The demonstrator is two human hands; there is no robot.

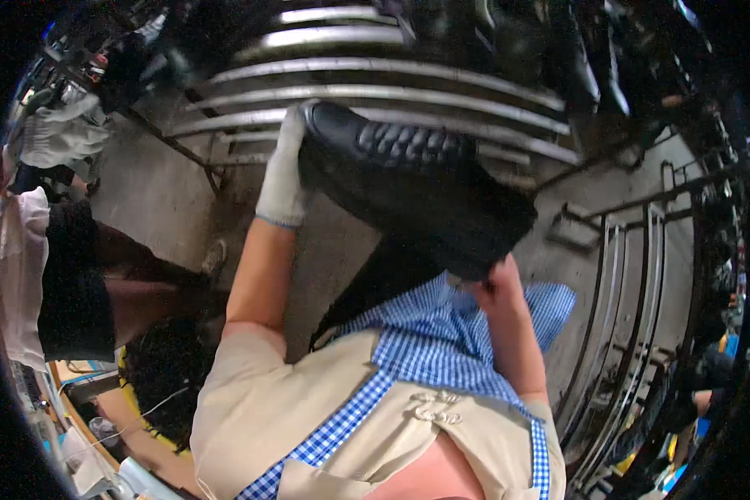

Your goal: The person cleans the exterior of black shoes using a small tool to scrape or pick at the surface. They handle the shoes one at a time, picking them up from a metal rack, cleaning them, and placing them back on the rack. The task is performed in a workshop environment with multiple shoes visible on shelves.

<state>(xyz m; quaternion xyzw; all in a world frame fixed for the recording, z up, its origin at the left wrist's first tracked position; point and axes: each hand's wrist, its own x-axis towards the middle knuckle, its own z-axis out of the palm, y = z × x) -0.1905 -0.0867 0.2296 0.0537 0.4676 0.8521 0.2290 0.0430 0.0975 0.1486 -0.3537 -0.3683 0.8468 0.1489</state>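
A worker in a beige top [308, 383] and blue-and-white checked apron [425, 358] holds a black lace-up boot [392, 183] at arm's reach, between the two hands and above the lap. The left hand [285, 158], in a pale glove, has its grip clamped around the toe; the right hand [500, 283] meets the opposite end near the shaft, its fingers too dark and blurred to tell whether that grip is closed. From the left hand the boot stretches toward four o'clock, its long axis running from the toe at ten; from the right hand it lies toward eleven. The left is nearer the toe, the right nearer the shaft. Nothing visible stands between either hand and the boot. At nine o'clock, well apart, a co-worker [79, 283] stands, with a pale-gloved hand [62, 133] above. Beyond the boot, at twelve, run the bright rails of a metal rack [375, 92], dark blurred shapes [492, 33] past it; at three, a metal frame [683, 191] rises from the grey floor [175, 200].
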